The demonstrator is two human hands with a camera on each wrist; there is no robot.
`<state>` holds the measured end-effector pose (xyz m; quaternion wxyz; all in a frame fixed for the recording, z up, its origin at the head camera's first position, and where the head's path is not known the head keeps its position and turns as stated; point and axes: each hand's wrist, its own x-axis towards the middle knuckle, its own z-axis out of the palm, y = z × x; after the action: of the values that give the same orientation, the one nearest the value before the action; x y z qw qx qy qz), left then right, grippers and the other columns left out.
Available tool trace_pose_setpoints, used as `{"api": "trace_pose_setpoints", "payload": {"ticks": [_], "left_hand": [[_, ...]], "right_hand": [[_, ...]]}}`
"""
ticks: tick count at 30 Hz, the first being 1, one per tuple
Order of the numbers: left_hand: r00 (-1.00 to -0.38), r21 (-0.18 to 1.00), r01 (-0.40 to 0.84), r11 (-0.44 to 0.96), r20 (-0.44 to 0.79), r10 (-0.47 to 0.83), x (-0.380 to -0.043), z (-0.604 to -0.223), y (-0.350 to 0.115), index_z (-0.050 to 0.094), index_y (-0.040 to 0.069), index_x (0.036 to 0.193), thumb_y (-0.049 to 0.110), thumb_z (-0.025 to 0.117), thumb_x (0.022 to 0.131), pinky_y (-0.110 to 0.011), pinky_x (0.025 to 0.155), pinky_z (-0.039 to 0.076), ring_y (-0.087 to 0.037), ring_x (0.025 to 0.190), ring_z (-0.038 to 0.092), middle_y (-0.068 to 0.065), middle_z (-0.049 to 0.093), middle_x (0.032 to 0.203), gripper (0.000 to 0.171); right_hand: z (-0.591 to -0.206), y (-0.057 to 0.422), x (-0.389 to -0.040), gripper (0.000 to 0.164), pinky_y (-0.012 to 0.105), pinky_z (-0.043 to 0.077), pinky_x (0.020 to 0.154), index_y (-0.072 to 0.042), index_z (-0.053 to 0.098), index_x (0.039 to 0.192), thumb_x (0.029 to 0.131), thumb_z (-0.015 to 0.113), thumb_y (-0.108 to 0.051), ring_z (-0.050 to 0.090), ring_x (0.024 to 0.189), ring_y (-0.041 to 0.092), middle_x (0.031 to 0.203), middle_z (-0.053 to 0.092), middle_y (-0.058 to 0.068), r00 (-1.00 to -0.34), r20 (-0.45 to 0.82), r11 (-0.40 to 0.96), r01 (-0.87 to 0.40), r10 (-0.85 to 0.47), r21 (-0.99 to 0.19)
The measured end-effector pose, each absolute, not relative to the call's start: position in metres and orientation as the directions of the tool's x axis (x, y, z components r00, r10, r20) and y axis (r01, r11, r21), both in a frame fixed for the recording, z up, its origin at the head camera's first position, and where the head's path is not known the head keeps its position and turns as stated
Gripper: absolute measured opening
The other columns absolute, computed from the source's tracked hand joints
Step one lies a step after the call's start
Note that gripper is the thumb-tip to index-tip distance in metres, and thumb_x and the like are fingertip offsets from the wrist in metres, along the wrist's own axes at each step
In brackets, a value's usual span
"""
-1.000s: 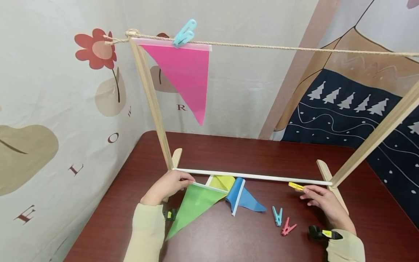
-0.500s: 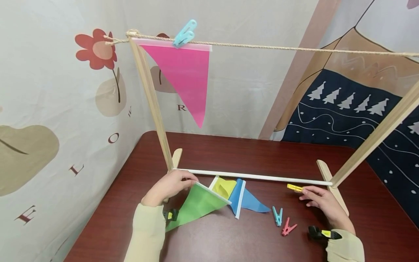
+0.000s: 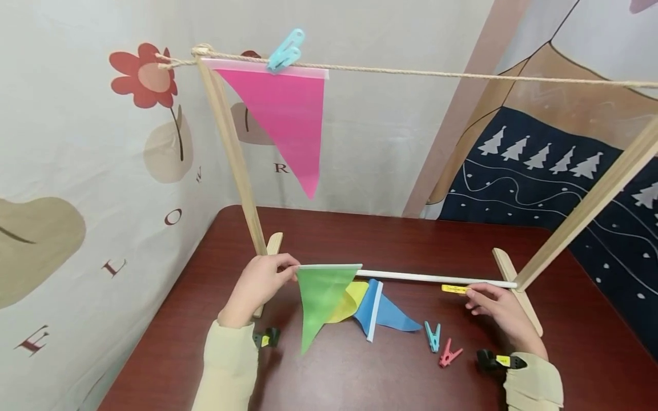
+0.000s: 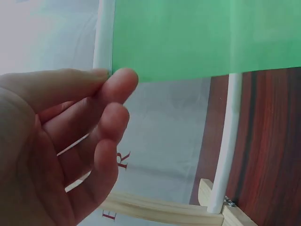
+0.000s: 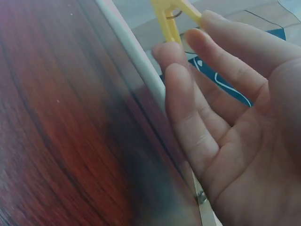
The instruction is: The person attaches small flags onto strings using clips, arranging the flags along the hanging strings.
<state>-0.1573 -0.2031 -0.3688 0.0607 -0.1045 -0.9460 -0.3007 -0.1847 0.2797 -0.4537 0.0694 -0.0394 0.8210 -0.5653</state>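
Observation:
My left hand point(image 3: 262, 284) pinches the green pennant point(image 3: 323, 294) by the left end of its pale top strip; the pennant hangs point down above the table. In the left wrist view the thumb and index finger meet on that strip. A yellow clothespin point(image 3: 454, 289) is pinched at one end by my right hand point(image 3: 501, 308), beside the right foot of the stand. The right wrist view shows the clothespin's legs between thumb and fingers. Behind the green pennant lie a yellow pennant point(image 3: 354, 301), partly hidden, and a blue pennant point(image 3: 392, 313).
A pink pennant point(image 3: 293, 114) hangs from the rope point(image 3: 411, 72) under a light blue clothespin point(image 3: 285, 51). Wooden posts point(image 3: 231, 148) carry the rope, and a white rod point(image 3: 426, 278) joins their feet. Blue point(image 3: 433, 337) and red point(image 3: 450, 353) clothespins lie on the table point(image 3: 390, 377).
The left hand has raised the green pennant off the table, so its strip is level and its point hangs down. The right hand has shifted slightly left with the yellow clothespin.

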Motion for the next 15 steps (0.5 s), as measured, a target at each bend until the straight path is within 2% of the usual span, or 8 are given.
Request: {"api": "trace_pose_setpoints", "payload": {"ticks": [5,11,15], "left_hand": [[-0.978,0.520,0.169,0.837,0.194,0.076,-0.154,-0.364,-0.206,0.065,0.027,0.085,0.024,0.058,0.084,-0.029,0.056,0.039,-0.003,0.060,0.053,0.021,0.058,0.061,0.008],[-0.978,0.517,0.156,0.841,0.203,0.057,-0.155,-0.364,-0.202,0.064,0.027,0.081,0.027,0.059,0.083,-0.030,0.055,0.039,-0.003,0.059,0.053,0.019,0.057,0.061,0.005],[-0.975,0.529,0.164,0.832,0.217,0.055,-0.156,-0.367,-0.197,0.065,0.027,0.081,0.028,0.061,0.083,-0.029,0.054,0.038,-0.003,0.057,0.052,0.019,0.056,0.059,0.005]], "right_hand": [[-0.453,0.269,-0.187,0.042,0.029,0.050,0.065,-0.002,0.056,0.109,0.084,0.059,-0.035,0.061,0.074,0.020,0.090,0.061,0.019,-0.991,-0.007,0.462,-0.055,-0.133,-0.885],[-0.444,0.264,-0.187,0.038,0.032,0.050,0.065,-0.006,0.059,0.107,0.084,0.059,-0.037,0.060,0.073,0.021,0.083,0.063,0.011,-0.991,0.053,0.546,-0.114,-0.126,-0.830],[-0.441,0.263,-0.186,0.035,0.032,0.049,0.064,-0.008,0.060,0.104,0.084,0.059,-0.037,0.060,0.068,0.018,0.079,0.064,0.007,-0.993,0.099,0.571,-0.121,-0.070,-0.812]]}}
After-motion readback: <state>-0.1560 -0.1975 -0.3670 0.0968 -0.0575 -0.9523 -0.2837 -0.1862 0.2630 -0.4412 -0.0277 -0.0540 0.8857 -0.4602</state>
